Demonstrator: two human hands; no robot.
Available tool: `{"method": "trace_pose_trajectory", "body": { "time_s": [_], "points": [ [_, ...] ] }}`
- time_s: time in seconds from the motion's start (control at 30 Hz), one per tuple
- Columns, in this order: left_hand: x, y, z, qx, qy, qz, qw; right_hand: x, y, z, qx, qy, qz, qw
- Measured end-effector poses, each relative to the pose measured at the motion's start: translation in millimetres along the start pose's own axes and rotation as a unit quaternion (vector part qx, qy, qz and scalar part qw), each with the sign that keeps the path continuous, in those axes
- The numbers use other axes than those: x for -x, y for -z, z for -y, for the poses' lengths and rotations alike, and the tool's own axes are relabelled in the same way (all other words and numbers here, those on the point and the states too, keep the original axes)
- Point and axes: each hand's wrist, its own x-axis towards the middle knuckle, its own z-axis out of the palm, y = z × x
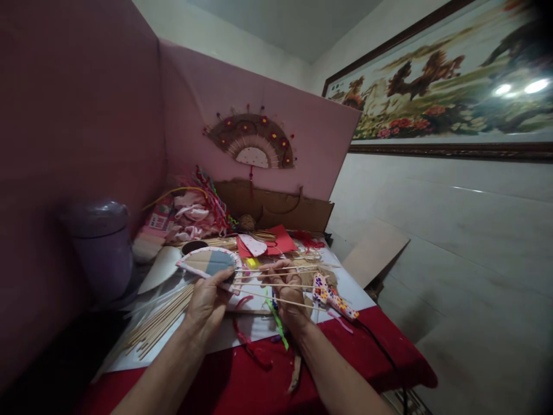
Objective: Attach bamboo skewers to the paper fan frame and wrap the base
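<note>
My left hand (209, 301) is closed on a half-round cardboard piece (206, 262), edged with pale patterned cloth, gripping it near its right end. Several thin bamboo sticks (298, 286) stick out to the right from that end, spread a little apart. My right hand (287, 291) is curled around these sticks, its fingers among them; exactly which ones it grips is partly hidden. A floral-patterned glue gun (332, 297) lies just right of my right hand. Below the hands are a green fuzzy strip (276, 320) and red fuzzy strips (246, 337).
Loose bamboo sticks (162, 323) lie at the left. Red paper (276, 241) and pink cloth (194, 214) are behind. A decorated fan (254, 135) hangs on the pink board (185, 92). A lidded bin (101, 248) stands left; a black cord (384, 351) crosses the red tablecloth (367, 340).
</note>
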Motion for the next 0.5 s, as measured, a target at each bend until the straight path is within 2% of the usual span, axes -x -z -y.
{"method": "trace_pose_trajectory", "body": {
  "time_s": [0.33,0.5],
  "points": [
    [1.6,0.7,3.3,-0.025,-0.027,0.013,0.999,0.2,-1.2,2.5,0.029,0.002,-0.017,0.999],
    [1.3,1.6,4.6,-0.034,-0.025,0.014,0.999,1.2,-1.2,3.1,0.021,0.004,0.001,1.0]
  ]
}}
